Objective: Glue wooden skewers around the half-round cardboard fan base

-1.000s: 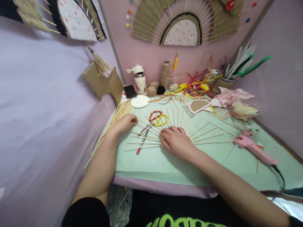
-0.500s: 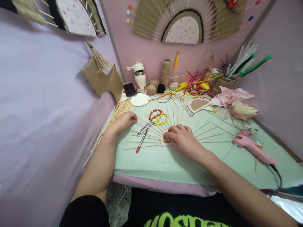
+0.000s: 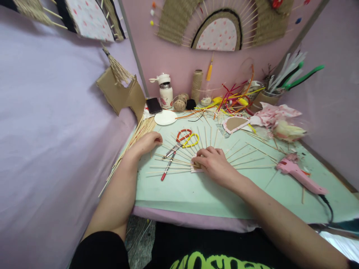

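Observation:
Thin wooden sticks (image 3: pixel 171 161) fan out on the table around a small cardboard half-circle (image 3: pixel 197 169) with a pink edge. My right hand (image 3: pixel 213 162) lies over this piece, fingers bent and pressed down on it, hiding most of it. At the fan's left side my left hand (image 3: pixel 153 141) is closed in a pinch at the outer end of one stick. Under the left-hand sticks lie scissors (image 3: pixel 191 140) with red and yellow handles, their blades pointing toward me. A red-capped pen (image 3: pixel 168 167) lies beside the blades.
A pink glue gun (image 3: pixel 301 175) lies at the right with its cord. Loose sticks (image 3: pixel 123 160) are heaped along the left edge. Behind stand a white bottle (image 3: pixel 166 95), a twine spool (image 3: pixel 196 86) and a pot of tools (image 3: pixel 266 99). A pink-rimmed cardboard half-circle (image 3: pixel 237 123) lies further back.
My right hand has shifted very slightly to the left over the cardboard half-circle. My left hand keeps its pinch in the same spot.

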Action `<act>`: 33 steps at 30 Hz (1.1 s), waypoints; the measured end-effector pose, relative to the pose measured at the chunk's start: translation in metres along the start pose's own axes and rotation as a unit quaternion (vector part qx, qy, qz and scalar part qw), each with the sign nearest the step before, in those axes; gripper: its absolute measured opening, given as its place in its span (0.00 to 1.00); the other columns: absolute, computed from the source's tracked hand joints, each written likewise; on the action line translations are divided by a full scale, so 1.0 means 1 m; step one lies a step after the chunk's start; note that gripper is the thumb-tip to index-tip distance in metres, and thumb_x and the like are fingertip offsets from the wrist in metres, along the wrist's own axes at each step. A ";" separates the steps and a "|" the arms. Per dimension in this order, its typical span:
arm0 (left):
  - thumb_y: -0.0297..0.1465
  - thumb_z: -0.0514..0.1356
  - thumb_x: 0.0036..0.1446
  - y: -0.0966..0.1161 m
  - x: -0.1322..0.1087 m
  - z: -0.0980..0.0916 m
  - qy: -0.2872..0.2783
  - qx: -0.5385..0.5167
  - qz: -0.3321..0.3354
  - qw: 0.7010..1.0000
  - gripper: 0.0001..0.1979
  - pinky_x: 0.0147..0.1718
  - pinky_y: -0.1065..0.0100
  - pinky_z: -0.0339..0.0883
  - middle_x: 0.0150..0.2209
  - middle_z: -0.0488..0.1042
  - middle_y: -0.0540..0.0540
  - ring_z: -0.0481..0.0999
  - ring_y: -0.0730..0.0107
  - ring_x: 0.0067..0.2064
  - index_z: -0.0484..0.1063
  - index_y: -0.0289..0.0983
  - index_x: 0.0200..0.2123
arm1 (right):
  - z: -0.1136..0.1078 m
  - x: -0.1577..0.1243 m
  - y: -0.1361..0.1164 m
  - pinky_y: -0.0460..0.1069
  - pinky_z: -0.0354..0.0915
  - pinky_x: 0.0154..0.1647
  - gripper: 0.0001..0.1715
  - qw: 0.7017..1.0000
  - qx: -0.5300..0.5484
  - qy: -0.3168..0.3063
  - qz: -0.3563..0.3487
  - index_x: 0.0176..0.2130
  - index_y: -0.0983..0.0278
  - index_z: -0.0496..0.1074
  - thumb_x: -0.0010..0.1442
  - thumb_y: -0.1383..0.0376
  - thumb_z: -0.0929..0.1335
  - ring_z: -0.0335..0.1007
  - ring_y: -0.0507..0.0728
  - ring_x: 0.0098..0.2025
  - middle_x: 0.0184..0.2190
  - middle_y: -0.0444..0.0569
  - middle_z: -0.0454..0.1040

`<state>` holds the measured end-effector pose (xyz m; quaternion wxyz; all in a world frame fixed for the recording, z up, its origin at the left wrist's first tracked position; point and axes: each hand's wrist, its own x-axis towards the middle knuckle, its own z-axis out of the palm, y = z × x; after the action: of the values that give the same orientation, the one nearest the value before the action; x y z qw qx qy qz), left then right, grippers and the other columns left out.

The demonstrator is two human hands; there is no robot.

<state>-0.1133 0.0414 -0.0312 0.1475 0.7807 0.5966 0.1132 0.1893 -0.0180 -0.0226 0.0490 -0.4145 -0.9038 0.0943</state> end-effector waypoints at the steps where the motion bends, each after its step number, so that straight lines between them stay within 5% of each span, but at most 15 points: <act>1: 0.31 0.57 0.52 0.000 0.000 0.000 -0.001 -0.001 0.000 1.000 0.06 0.38 0.67 0.65 0.35 0.77 0.46 0.73 0.64 0.37 0.75 0.38 0.30 | 0.001 0.000 0.000 0.54 0.48 0.45 0.16 1.000 -0.003 0.002 -0.002 0.45 0.54 0.77 0.67 0.68 0.62 0.59 0.59 0.48 0.47 0.49 0.73; 33: 0.30 0.56 0.52 -0.002 0.001 -0.001 -0.027 0.002 -0.007 1.000 0.08 0.40 0.66 0.66 0.36 0.77 0.45 0.73 0.63 0.39 0.75 0.38 0.31 | 0.002 0.005 -0.007 0.55 0.48 0.44 0.10 0.998 -0.061 0.000 -0.013 0.38 0.58 0.77 0.64 0.68 0.65 0.58 0.60 0.49 0.47 0.50 0.71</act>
<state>-0.1150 0.0433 -0.0313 0.1626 0.7795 0.5983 0.0893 0.1810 -0.0189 -0.0233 0.0249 -0.4051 -0.9131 0.0384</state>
